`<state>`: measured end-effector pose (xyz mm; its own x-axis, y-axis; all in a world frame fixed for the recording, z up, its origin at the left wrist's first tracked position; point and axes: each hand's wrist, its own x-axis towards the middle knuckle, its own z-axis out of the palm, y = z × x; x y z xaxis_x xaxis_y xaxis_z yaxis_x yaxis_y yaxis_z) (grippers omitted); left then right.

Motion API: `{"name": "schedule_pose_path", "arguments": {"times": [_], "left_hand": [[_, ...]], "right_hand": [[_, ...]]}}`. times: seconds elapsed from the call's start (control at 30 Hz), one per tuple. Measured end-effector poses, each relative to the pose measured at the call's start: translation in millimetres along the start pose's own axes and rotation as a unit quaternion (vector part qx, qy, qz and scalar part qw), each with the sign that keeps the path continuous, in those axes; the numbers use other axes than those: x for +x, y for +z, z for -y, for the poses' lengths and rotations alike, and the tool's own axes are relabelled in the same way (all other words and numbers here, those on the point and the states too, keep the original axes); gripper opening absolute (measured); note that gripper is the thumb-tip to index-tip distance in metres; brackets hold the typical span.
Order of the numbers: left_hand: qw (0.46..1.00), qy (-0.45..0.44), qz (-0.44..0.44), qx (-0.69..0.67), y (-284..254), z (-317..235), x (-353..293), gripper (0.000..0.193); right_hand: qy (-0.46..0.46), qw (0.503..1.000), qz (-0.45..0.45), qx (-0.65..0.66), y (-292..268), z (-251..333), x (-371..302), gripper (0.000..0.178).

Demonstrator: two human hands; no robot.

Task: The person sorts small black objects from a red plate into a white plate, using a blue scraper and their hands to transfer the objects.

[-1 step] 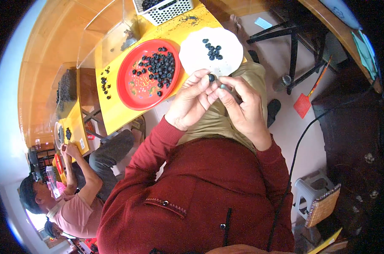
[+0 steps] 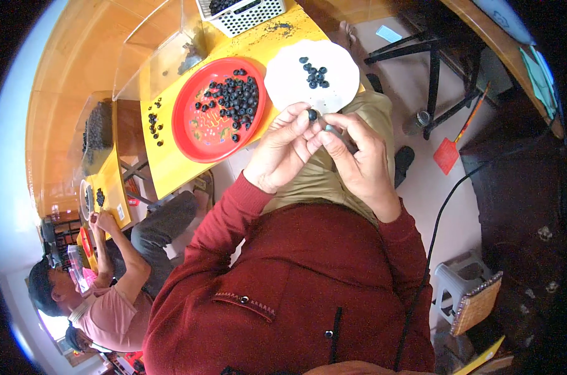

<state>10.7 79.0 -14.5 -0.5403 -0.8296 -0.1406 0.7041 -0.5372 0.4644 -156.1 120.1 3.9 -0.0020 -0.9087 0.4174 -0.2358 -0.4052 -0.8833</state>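
Note:
Above my lap, close to the near rim of the white plate (image 2: 286,69), my two hands meet. My left hand (image 2: 283,147) pinches a small dark round bead (image 2: 312,115), berry-like in look, between thumb and fingers. Against it, my right hand (image 2: 361,156) is closed on a slim grey tool (image 2: 341,135); the fingers cover most of it, so its kind is unclear. Several similar dark beads (image 2: 312,70) lie on the white plate. To its left, a red round tray (image 2: 186,128) holds a large pile of dark beads (image 2: 243,100).
Loose dark beads (image 2: 153,125) lie on the yellow table (image 2: 165,175) left of the tray. A white perforated basket (image 2: 252,19) and clear box (image 2: 165,56) stand behind. Another person (image 2: 115,306) works at the left. Right are a fly swatter (image 2: 446,155), stool (image 2: 456,281) and black cable (image 2: 435,231).

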Motion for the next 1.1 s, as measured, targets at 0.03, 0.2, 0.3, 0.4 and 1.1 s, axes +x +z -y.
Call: {"name": "schedule_pose_path", "arguments": {"times": [0.03, 0.2, 0.3, 0.4, 1.1], "left_hand": [[1.0, 0.0, -0.001, -0.003, -4, 0, 0, 0.017], [1.0, -0.01, 0.009, -0.025, -9, 2, -2, 0.015], [0.999, -0.004, -0.021, -0.029, -7, 2, -4, 0.014], [0.999, -0.003, -0.035, -0.028, -12, 3, -4, 0.014], [0.997, 0.023, -0.045, -0.064, -19, 1, -8, 0.016]], "right_hand": [[0.002, 1.0, 0.009, -0.013, 0, 0, 0, 0.023], [-0.01, 0.999, 0.01, -0.035, 6, -2, 2, 0.022], [-0.028, 0.999, 0.004, -0.042, 10, -5, 4, 0.023], [-0.049, 0.998, -0.002, -0.032, 14, -6, 6, 0.023], [-0.058, 0.997, -0.014, -0.058, 30, -9, 13, 0.024]]}}
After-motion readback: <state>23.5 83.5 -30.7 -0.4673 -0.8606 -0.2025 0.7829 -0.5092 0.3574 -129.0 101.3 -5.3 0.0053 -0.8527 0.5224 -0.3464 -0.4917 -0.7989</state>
